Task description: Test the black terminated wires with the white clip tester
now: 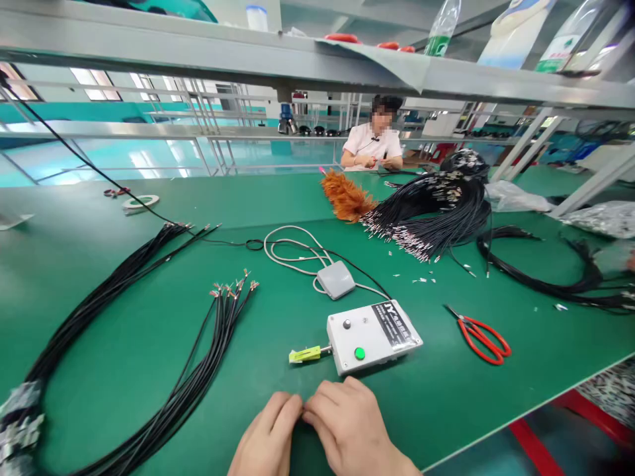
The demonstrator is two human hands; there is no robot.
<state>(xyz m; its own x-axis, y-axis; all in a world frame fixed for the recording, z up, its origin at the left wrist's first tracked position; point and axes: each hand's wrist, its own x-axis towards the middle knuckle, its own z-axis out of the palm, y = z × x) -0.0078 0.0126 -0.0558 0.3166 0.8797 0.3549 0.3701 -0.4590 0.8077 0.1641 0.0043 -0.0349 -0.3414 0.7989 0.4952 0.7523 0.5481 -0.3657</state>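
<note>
Surface and contents: flat green tabletop (268, 330), bearing a white rectangular control box (350, 340) just off centre, toward 4 o'clock; red-handled metal snips (465, 324), 3 o'clock; heaped black cables with stripped ends (446, 208), 2 o'clock; orange feather duster (347, 196), 1 o'clock; white tape roll (155, 199), 10 o'clock.
</note>
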